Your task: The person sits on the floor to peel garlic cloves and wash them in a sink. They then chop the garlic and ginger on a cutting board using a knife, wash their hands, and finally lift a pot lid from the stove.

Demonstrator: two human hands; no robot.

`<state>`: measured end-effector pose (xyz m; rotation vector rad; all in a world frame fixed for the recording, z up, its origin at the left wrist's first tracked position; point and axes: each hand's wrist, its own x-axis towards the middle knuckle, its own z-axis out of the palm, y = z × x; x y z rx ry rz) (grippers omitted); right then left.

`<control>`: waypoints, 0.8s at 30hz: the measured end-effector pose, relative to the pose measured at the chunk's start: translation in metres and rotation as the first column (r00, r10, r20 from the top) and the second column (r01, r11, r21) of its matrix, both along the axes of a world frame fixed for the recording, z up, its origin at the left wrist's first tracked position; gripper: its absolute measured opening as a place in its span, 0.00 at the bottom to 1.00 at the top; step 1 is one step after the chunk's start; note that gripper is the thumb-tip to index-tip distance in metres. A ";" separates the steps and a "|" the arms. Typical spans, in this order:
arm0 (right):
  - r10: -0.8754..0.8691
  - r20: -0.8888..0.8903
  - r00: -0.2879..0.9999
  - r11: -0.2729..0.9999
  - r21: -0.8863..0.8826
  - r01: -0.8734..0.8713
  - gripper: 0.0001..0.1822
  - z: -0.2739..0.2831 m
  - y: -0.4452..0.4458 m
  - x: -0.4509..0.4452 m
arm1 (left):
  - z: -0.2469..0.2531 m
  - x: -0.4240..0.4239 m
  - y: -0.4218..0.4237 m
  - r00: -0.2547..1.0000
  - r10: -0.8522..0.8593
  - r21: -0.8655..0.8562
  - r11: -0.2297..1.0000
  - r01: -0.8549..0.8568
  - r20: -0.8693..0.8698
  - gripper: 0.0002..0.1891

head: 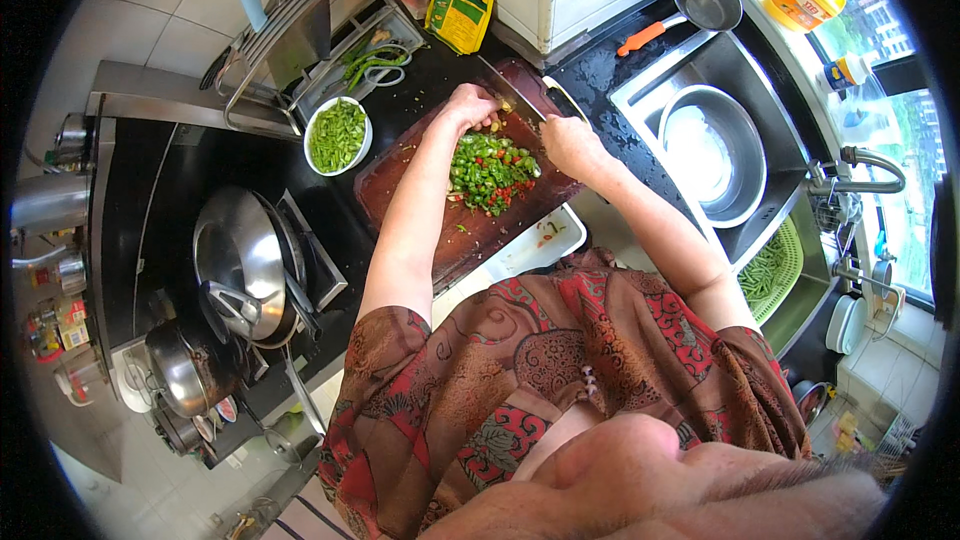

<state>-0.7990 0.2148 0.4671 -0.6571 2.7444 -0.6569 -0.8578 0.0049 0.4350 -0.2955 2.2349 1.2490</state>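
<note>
My right hand [574, 146] grips the handle of a kitchen knife [516, 88], its blade pointing away over the far part of a reddish-brown cutting board [420, 232]. Against the blade's left side, the curled fingers of my left hand [471, 106] hold a small yellowish piece, apparently ginger [507, 103]. Just nearer to me on the board lies a heap of chopped green and red peppers [491, 169]. Left of the board stands a white bowl [367, 142] full of cut green pieces [335, 136].
A knife rack [262, 82], a tray with green peppers [375, 64] and a yellow packet [460, 11] stand beyond. A wok [240, 262] sits at left. On the right, the sink holds a metal basin [750, 172] and a green basket [787, 270] of green beans. Under the board's near edge is a white tray [540, 240].
</note>
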 end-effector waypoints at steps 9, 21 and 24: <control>-0.053 0.059 0.997 0.998 -0.019 0.054 0.12 0.023 0.017 0.019 | 0.009 0.009 -0.022 0.988 -0.151 -0.267 0.953 0.144 -0.008 0.16; -0.115 0.136 0.984 0.993 0.022 0.113 0.13 0.023 0.022 0.027 | -0.017 -0.008 -0.002 0.983 -0.149 -0.350 0.931 0.104 -0.105 0.11; -0.118 0.164 0.979 0.992 0.051 0.111 0.12 0.026 0.018 0.028 | -0.025 -0.007 -0.012 0.997 -0.040 -0.145 0.989 0.031 -0.063 0.11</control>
